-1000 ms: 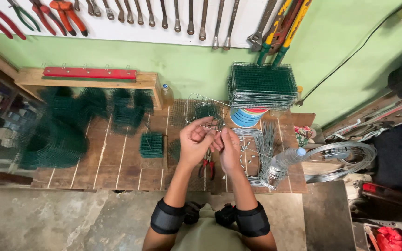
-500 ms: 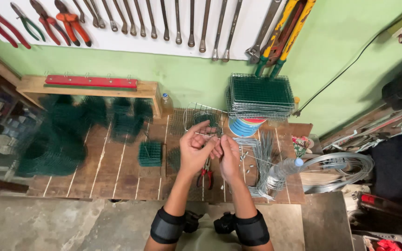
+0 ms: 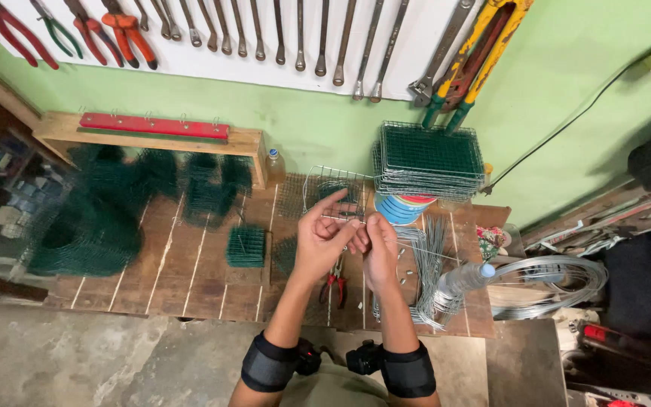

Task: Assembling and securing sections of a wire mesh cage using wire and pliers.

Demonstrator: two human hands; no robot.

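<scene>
Over the wooden workbench [image 3: 190, 264] my left hand [image 3: 324, 240] and my right hand [image 3: 377, 249] meet, both pinching a thin silver wire piece [image 3: 346, 218] between fingertips. A bare wire mesh basket [image 3: 325, 185] stands just beyond the hands. Red-handled pliers [image 3: 334, 283] lie on the bench under my left wrist. Loose straight silver wires [image 3: 429, 249] lie to the right of my right hand.
A stack of green mesh panels [image 3: 429, 158] sits at back right over coloured discs [image 3: 407, 207]. Green mesh rolls [image 3: 92, 226] fill the left; a small green mesh cube [image 3: 246, 246] sits mid-bench. A plastic bottle [image 3: 461, 280], a wire coil [image 3: 548, 283] and wall-hung tools [image 3: 295, 30] surround.
The camera view has shifted slightly; my hands stay together on the wire, the left fingers now spread a little more.
</scene>
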